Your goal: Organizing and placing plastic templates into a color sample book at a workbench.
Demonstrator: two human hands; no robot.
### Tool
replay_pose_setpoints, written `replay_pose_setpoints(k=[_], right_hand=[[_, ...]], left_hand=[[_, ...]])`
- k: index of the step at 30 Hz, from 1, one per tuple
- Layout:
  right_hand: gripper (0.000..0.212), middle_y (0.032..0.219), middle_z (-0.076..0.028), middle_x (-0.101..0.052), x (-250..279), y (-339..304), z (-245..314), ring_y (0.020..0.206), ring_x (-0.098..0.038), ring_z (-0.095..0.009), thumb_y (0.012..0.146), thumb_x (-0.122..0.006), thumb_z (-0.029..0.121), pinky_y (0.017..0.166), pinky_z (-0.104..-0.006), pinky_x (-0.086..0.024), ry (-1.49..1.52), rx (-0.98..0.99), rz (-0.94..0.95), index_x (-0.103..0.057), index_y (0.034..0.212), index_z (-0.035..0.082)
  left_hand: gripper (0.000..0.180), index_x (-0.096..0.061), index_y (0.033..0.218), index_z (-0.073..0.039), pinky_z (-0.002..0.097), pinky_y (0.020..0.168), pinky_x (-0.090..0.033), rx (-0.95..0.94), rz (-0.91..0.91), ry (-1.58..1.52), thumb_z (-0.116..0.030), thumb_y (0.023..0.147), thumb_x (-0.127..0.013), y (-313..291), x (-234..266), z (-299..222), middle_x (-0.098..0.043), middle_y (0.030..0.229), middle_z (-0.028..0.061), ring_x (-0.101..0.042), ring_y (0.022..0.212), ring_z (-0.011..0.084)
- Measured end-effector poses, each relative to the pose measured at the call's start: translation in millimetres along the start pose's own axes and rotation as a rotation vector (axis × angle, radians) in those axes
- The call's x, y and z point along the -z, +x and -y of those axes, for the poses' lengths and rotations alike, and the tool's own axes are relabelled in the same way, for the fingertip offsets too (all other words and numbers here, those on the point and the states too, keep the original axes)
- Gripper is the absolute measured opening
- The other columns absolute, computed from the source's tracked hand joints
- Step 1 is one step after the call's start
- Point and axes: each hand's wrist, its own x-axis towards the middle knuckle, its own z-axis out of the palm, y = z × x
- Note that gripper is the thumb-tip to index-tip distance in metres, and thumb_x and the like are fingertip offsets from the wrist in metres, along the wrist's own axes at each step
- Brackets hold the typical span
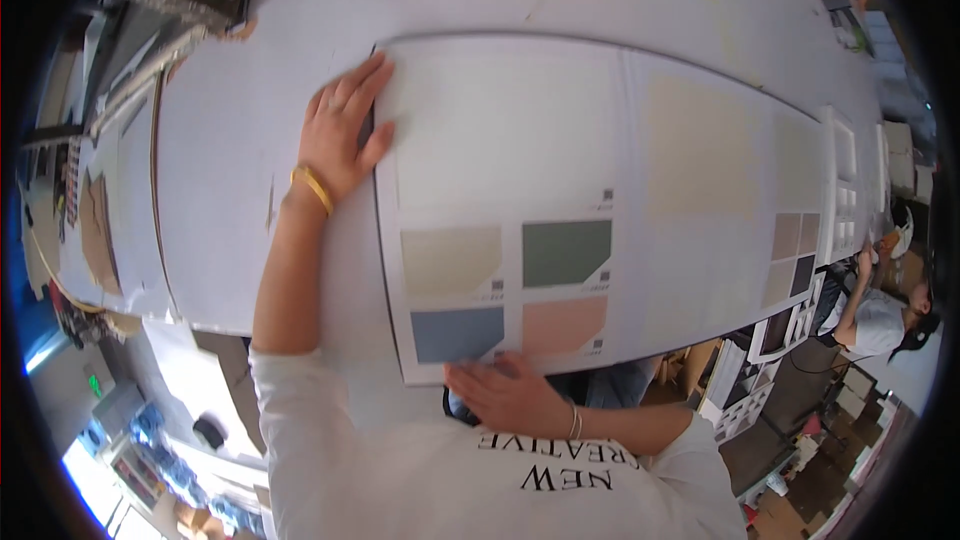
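Note:
A large white colour-sample board (510,210) lies flat on the table before me. Its left part carries a big off-white panel (500,130), with cream (450,258), green (565,252), blue-grey (455,335) and pink (562,325) swatches below. Further right is a pale beige panel (703,145). My left hand (343,125), a yellow band at its wrist, rests at the board's far left corner, fingers stretched and thumb apart along the edge. At the near edge, just below the blue-grey swatch, my right hand (510,395) lies with its fingers extended onto the board.
The pale table top (215,190) extends left and beyond the board. White compartmented frames (842,180) stand by the board's right end, near another person (880,315). Flat sheets (125,210) lie at the left, and cardboard boxes (840,440) are at lower right.

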Motion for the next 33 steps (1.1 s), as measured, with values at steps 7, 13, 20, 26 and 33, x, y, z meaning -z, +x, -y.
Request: replay_pose_setpoints(k=[7, 13, 20, 26, 33], right_hand=[[0.03, 0.119, -0.001, -0.053, 6, 3, 5, 0.107, -0.051, -0.012, 0.074, -0.053, 0.019, 0.083, -0.035, -0.038, -0.014, -0.055, 0.018, -0.062, 0.102, 0.01], [0.038, 0.125, -0.003, -0.049, 7, 3, 13, 0.111, -0.049, -0.013, 0.072, -0.052, 0.017, 0.088, -0.0363, -0.037, -0.064, -0.072, 0.036, -0.061, 0.107, 0.006], [0.04, 0.126, -0.004, -0.048, 6, 1, 19, 0.114, -0.047, -0.014, 0.074, -0.05, 0.019, 0.093, -0.0371, -0.034, -0.098, -0.125, 0.051, -0.06, 0.11, 0.005], [0.037, 0.126, -0.003, -0.048, 11, 2, 22, 0.115, -0.047, -0.015, 0.077, -0.055, 0.019, 0.095, -0.0381, -0.033, -0.019, -0.17, 0.052, -0.059, 0.111, 0.006], [0.032, 0.124, -0.004, -0.051, 7, -1, 21, 0.116, -0.047, -0.016, 0.077, -0.053, 0.018, 0.093, -0.0384, -0.036, -0.036, -0.169, 0.002, -0.06, 0.106, 0.006]], left_hand=[[0.052, -0.042, 0.129, -0.015, 0.0379, 0.103, -0.026, 0.023, -0.021, 0.029, -0.031, 0.08, -0.051, -2, -12, 9, -0.041, 0.134, 0.0017, -0.041, 0.119, 0.0248], [0.059, -0.04, 0.129, -0.006, 0.042, 0.1, -0.029, 0.034, 0.02, -0.083, -0.029, 0.076, -0.054, -1, 0, 1, -0.039, 0.134, 0.0146, -0.039, 0.119, 0.0316], [0.059, -0.04, 0.129, -0.006, 0.0424, 0.101, -0.028, 0.007, 0.005, -0.1, -0.029, 0.077, -0.053, -3, -2, 5, -0.038, 0.134, 0.0153, -0.038, 0.121, 0.0316], [0.058, -0.04, 0.129, -0.006, 0.043, 0.1, -0.029, -0.008, 0.0, -0.095, -0.029, 0.077, -0.053, 2, -1, 2, -0.039, 0.133, 0.0165, -0.038, 0.121, 0.0322], [0.05, -0.042, 0.129, -0.016, 0.0377, 0.103, -0.027, -0.038, -0.071, 0.024, -0.029, 0.081, -0.051, -1, -17, 15, -0.041, 0.134, 0.0017, -0.042, 0.118, 0.0224]])
